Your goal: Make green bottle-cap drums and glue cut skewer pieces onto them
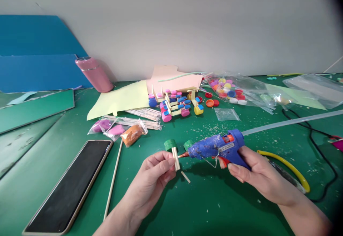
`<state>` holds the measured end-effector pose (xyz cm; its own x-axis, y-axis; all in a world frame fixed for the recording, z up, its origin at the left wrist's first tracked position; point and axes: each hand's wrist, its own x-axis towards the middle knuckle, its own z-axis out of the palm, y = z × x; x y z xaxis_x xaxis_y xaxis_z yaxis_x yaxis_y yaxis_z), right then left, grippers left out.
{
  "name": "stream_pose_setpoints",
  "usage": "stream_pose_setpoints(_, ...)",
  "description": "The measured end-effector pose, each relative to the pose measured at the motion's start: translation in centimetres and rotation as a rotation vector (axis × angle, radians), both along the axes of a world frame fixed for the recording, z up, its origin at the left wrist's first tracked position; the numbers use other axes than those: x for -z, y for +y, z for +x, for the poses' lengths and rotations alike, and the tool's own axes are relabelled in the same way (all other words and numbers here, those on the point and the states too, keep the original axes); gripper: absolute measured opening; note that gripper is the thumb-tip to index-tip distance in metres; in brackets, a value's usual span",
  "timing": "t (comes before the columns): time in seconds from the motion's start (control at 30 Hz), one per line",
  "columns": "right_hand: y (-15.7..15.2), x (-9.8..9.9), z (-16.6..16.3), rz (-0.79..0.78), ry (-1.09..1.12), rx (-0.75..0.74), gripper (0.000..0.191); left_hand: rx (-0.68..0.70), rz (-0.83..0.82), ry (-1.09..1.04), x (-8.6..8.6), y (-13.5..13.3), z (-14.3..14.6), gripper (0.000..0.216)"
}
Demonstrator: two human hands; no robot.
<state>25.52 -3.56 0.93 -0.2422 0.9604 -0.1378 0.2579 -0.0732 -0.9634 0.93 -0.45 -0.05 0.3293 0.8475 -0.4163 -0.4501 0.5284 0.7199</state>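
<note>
My right hand [249, 171] is wrapped round the handle of a blue hot glue gun [214, 146], whose clear glue stick [292, 120] juts out of the back. The copper nozzle meets a small bundle of short wooden sticks [175, 158]. Between thumb and fingers, my left hand [158, 170] pinches that bundle upright. A green bottle cap [170, 144] shows just behind its top; whether they touch I cannot tell. Partly hidden by the gun lies a second green cap [188, 144]. One loose short stick piece [185, 177] rests on the table below.
A phone [69, 186] and a long wooden stick [114, 179] lie at left, near wrapped clay packs [132, 134]. Behind are assembled cap-and-stick pieces [175, 105] and a bag of caps [227, 88]. At right are yellow-handled pliers [288, 166] and a black cord [327, 157].
</note>
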Motion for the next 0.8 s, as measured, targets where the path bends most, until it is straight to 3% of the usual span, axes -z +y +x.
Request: stream_pose_setpoints(0.8,-0.15,-0.18,0.01,-0.04,0.029,-0.007,0.017,-0.005,0.005,-0.036,0.23,0.09,-0.15,0.011)
